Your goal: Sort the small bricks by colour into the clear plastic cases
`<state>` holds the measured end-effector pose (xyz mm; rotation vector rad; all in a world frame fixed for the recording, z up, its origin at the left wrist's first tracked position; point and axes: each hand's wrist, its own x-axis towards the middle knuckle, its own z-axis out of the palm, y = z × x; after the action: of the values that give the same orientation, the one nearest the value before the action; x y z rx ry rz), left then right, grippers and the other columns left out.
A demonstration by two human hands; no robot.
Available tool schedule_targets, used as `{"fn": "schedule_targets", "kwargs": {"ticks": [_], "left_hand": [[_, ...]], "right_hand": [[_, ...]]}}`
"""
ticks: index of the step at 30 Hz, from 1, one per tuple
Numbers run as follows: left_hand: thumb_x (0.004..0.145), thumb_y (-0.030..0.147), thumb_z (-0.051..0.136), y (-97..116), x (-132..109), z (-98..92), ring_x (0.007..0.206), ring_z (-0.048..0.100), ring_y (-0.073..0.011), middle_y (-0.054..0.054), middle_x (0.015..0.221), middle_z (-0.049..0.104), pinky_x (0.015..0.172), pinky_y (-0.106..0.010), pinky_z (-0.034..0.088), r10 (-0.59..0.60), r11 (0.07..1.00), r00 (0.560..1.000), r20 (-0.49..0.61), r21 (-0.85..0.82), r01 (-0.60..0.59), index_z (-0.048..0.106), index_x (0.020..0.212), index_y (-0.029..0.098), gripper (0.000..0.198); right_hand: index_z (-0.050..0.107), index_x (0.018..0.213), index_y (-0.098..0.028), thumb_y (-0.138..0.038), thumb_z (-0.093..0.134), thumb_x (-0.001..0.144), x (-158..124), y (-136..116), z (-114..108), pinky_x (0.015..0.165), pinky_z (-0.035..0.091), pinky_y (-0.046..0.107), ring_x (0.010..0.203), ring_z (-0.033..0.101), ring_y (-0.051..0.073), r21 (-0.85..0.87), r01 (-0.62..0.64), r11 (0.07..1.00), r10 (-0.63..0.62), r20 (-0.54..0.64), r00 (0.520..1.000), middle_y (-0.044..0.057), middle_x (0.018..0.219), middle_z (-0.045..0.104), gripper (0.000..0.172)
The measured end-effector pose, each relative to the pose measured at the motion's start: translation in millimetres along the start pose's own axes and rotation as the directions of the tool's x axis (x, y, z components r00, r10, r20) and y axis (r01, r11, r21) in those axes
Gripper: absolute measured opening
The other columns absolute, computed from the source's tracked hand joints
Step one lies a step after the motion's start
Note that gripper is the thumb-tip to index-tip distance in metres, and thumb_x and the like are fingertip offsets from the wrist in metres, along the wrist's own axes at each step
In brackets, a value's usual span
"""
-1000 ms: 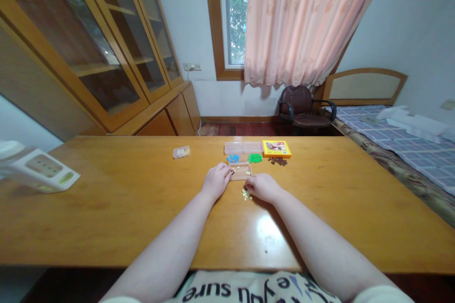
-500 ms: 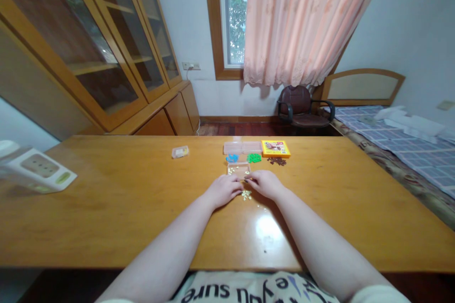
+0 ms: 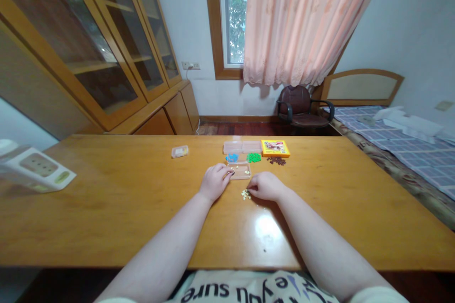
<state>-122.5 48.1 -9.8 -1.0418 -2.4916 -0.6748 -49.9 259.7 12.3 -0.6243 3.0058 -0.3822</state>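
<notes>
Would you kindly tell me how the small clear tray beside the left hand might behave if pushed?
The tray looks like thin, clear plastic, so it is probably light and fairly stiff. Being low and flat on a shiny table, it would likely slide rather than tip. The pale pieces lying loose inside might shift if it were jolted.

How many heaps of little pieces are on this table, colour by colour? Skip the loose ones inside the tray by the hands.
Blue heap: 1
Green heap: 1
Brown heap: 1
Cream heap, at the right hand's fingertips: 1
Total: 4 heaps; the single pieces are too small to count.
</notes>
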Motion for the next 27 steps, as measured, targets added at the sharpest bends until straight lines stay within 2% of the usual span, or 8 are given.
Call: {"fn": "schedule_targets", "kwargs": {"ticks": [2,5,6,10,13,15,27], "left_hand": [[0.086,0.025,0.055,-4.0,0.9,2.3,0.085,0.058,-0.0172,-0.004,0.090,0.062,0.080,-0.030,0.046,-0.049,0.999,0.998,0.035,0.013,0.048,0.066,0.097,0.021,0.016],[0.084,0.024,0.058,-5.9,1.0,5.4,0.090,0.058,-0.0186,-0.006,0.100,0.060,0.082,-0.031,0.047,-0.087,0.996,0.992,0.088,0.015,0.086,0.058,0.117,0.020,0.034],[0.084,0.024,0.057,-5.2,0.7,5.6,0.091,0.058,-0.0185,-0.006,0.101,0.060,0.082,-0.031,0.047,-0.083,0.997,0.992,0.095,0.004,0.083,0.057,0.118,0.020,0.034],[0.087,0.026,0.053,2.0,-1.9,3.3,0.086,0.058,-0.0170,-0.005,0.093,0.061,0.079,-0.029,0.046,0.062,0.997,0.978,0.197,-0.051,-0.053,0.066,0.097,0.021,0.017],[0.085,0.027,0.056,8.0,-3.4,2.0,0.082,0.058,-0.0157,-0.003,0.088,0.061,0.076,-0.027,0.045,0.206,0.978,0.928,0.310,-0.096,-0.185,0.067,0.091,0.023,0.014],[0.086,0.027,0.055,10.6,-3.9,2.0,0.081,0.057,-0.0149,-0.002,0.086,0.060,0.075,-0.026,0.044,0.260,0.965,0.900,0.350,-0.129,-0.229,0.067,0.090,0.024,0.013],[0.086,0.027,0.054,10.7,-4.6,0.9,0.083,0.057,-0.0150,-0.002,0.087,0.061,0.076,-0.025,0.043,0.278,0.960,0.873,0.401,-0.150,-0.237,0.068,0.092,0.025,0.015]], "right_hand": [[0.075,0.083,-0.023,-0.025,0.053,0.080,0.4,-1.6,0.4,0.067,0.039,0.024,0.077,0.063,0.017,-0.027,0.002,1.000,-0.002,0.004,1.000,0.004,0.084,0.073,0.022],[0.074,0.085,-0.022,-0.024,0.053,0.080,1.3,-3.6,2.0,0.068,0.039,0.024,0.078,0.063,0.017,-0.018,-0.015,1.000,0.015,0.009,1.000,0.005,0.084,0.073,0.022],[0.074,0.086,-0.022,-0.024,0.054,0.080,1.5,-3.9,2.4,0.069,0.039,0.023,0.078,0.063,0.016,-0.002,-0.024,1.000,0.024,0.009,1.000,0.004,0.085,0.073,0.021],[0.073,0.086,-0.023,-0.024,0.056,0.079,1.7,-4.4,3.0,0.067,0.039,0.023,0.076,0.063,0.016,0.050,-0.060,0.997,0.060,-0.002,0.998,0.003,0.084,0.072,0.019],[0.073,0.085,-0.023,-0.024,0.056,0.079,1.5,-4.5,2.6,0.065,0.038,0.022,0.074,0.063,0.015,0.065,-0.060,0.996,0.061,-0.016,0.998,0.003,0.082,0.072,0.017],[0.072,0.084,-0.023,-0.024,0.056,0.079,1.7,-4.5,2.7,0.064,0.038,0.022,0.072,0.062,0.014,0.069,-0.054,0.996,0.056,-0.028,0.998,0.002,0.081,0.072,0.017],[0.070,0.085,-0.022,-0.026,0.057,0.080,4.4,-0.2,8.5,0.064,0.037,0.022,0.073,0.062,0.014,0.109,-0.112,0.988,0.117,-0.044,0.992,0.002,0.083,0.071,0.014]]}}
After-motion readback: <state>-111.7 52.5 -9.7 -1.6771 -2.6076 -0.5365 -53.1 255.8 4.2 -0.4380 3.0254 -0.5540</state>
